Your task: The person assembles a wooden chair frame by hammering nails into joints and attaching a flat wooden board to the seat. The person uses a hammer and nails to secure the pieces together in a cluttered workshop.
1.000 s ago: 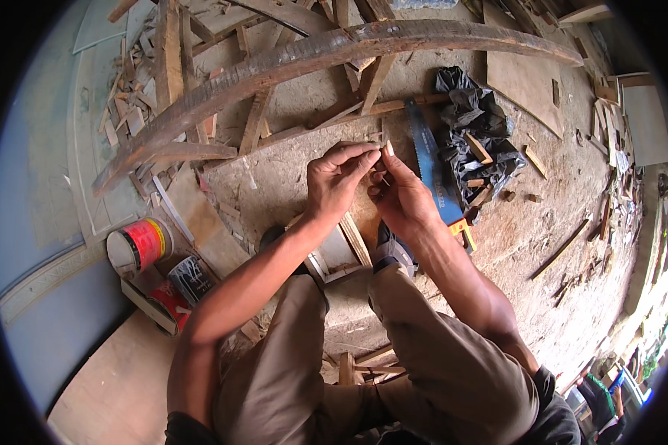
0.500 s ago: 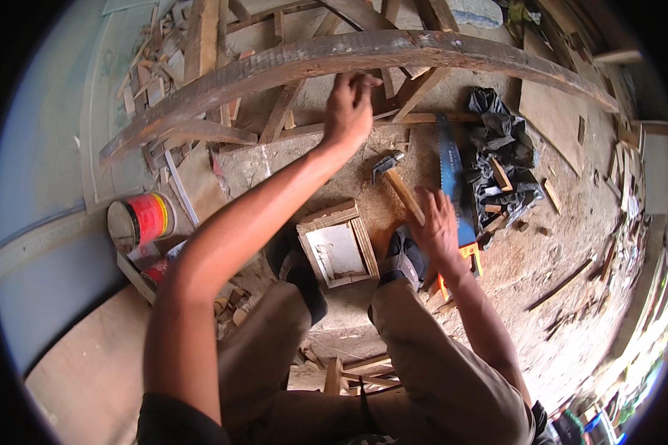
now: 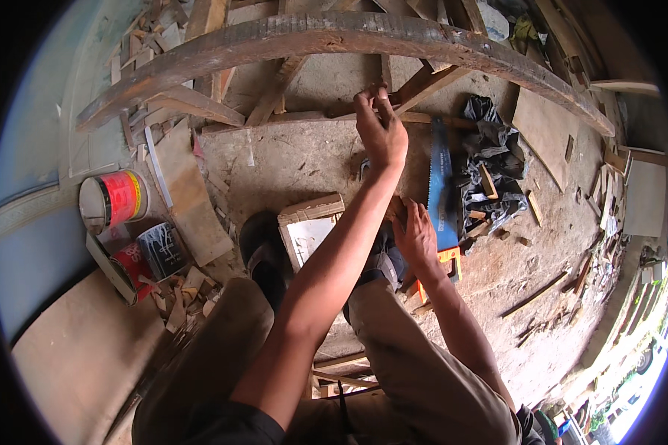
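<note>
My left hand (image 3: 383,133) is raised in front of the wooden beam, its fingertips pinched together; whatever they hold is too small to make out. Lower and to the right, my right hand (image 3: 416,233) is closed around the handle of a hammer. Part of the hammer's head (image 3: 364,167) shows beside my left forearm, which covers most of the handle. Between my feet lies a small wooden box-like frame with a white panel (image 3: 304,239), partly behind that forearm. Just right of my right hand a handsaw (image 3: 443,193) with a blue blade and orange handle lies on the floor.
A long curved-looking wooden beam (image 3: 312,37) crosses the far side over other timbers. Crumpled black plastic (image 3: 490,156) with wood scraps lies right of the saw. Paint cans (image 3: 119,199) and offcuts (image 3: 182,297) sit at the left. A plywood sheet (image 3: 545,137) lies far right.
My left hand has moved right and a little nearer, its forearm now crossing the box-like frame. My right hand has shifted slightly left over the hammer handle. The whole view has shifted.
</note>
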The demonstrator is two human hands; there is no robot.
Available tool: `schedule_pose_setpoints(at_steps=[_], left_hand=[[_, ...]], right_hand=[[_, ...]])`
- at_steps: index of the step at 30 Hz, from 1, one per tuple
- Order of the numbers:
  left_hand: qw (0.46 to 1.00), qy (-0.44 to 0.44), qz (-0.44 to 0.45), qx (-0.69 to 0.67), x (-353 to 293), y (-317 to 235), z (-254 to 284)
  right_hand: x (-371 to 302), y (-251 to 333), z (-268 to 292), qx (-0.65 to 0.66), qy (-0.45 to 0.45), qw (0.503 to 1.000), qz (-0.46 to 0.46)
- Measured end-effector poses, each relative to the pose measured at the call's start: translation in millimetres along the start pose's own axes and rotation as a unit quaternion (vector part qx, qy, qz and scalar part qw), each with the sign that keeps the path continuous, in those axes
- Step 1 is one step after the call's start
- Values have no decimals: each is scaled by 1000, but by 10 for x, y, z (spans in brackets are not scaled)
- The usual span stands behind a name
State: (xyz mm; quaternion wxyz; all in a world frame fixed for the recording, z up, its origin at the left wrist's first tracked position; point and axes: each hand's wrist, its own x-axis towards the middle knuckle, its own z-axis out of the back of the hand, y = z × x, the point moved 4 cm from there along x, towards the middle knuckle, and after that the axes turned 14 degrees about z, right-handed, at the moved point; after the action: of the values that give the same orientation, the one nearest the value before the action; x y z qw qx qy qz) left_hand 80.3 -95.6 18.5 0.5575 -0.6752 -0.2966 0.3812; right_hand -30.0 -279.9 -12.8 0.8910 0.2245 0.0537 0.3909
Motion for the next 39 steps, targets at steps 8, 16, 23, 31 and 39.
schedule_pose_setpoints(at_steps=[8,16,23,31,39], left_hand=[[999,-8,-26,28,-63,-70,8],[998,-22,-47,34,-41,26,-7],[998,-18,-54,23,-56,36,-15],[999,8,-41,4,-64,-3,-23],[997,-15,-76,10,-67,-32,2]], right_hand=[[8,10,42,25,25,999,-15],[33,18,45,42,22,999,-20],[44,38,99,80,16,995,-49],[1,-5,211,123,-24,991,-39],[-341,97,1205,125,63,972,-187]])
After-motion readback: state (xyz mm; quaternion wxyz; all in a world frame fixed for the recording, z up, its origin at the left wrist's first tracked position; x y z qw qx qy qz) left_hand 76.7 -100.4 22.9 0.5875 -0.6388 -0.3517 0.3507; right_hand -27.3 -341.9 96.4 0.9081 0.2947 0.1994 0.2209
